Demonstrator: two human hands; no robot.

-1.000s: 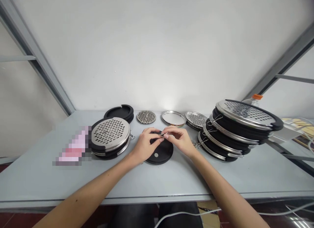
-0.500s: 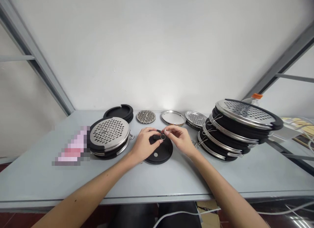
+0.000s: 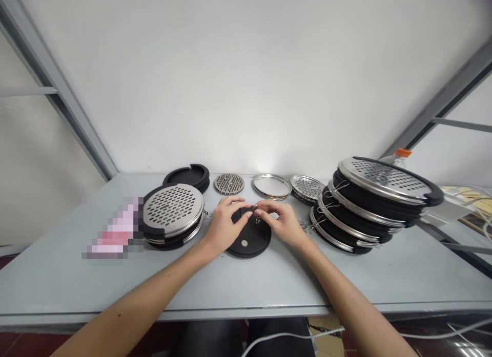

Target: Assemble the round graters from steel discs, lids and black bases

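We're taking the left hand (image 3: 225, 225) first: its fingers (image 3: 241, 207) are curled over the top edge of the black disc (image 3: 257, 240), which is lying flat on the tabletop (image 3: 269, 280), centre of frame, and we can't tell if they're gripping or just steadying. We're judging the disc as stiff, fairly light and best held by its rim. Its face is carrying one small steel dot (image 3: 244, 243).

At the disc's top edge, the right hand (image 3: 282, 225) is bringing its fingers (image 3: 263, 207) together, apparently pinching a small wire ring (image 3: 257, 219), though the contact is too small to confirm. We're expecting the ring to be springy, slippery and fiddly, so fingertips only.

Counting left to right:
- 1 pink item (image 3: 115, 229), pixelated, so we're not identifying it.
- 1 low stack (image 3: 172, 239), apparently 2 black units, topped by a perforated steel plate (image 3: 172, 206).
- 1 small pile of black C-shaped pieces (image 3: 188, 175), upper middle, count unclear.
- 1 perforated steel disc (image 3: 229, 183).
- 1 plain steel ring-tray (image 3: 272, 186).
- 1 perforated steel stack (image 3: 306, 188), apparently 2 plates.
- 1 tall tilted stack (image 3: 357, 213), right of centre, apparently 3 to 4 units, with wire loops at its steel bands.
- 1 orange-capped plastic bottle (image 3: 397, 159), behind that stack.
- Papers and cables (image 3: 461, 201), far right, partly out of focus.
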